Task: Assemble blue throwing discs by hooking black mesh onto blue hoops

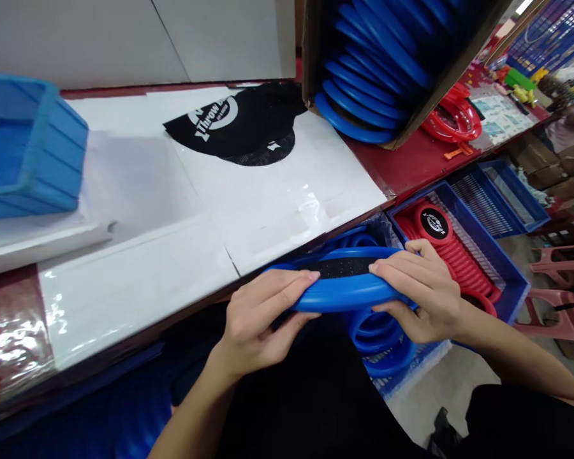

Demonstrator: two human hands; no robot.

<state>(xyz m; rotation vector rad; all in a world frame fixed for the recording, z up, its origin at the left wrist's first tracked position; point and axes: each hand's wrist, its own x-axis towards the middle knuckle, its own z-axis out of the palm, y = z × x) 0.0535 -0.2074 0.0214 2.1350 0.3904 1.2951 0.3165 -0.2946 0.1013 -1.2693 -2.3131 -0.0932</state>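
Note:
Both my hands hold a blue plastic ring [349,294] with black fabric [344,268] across its inside, tilted in front of the table edge. My left hand [263,322] grips its left side, fingers on top and thumb beneath. On the right side my right hand [423,290] is closed round the rim, its fingertips at the black fabric. Further back on the white table top [172,242] lie black fabric pieces [249,124] with a white printed logo. Whether the fabric is fixed to the ring I cannot tell.
A blue bin [33,146] stands at the left. At the back right, a cardboard box [310,57] holds several blue rings [358,83]. Red rings [452,118] lie beyond it. Below right are a crate [511,287] with red rings and pink stools [555,312].

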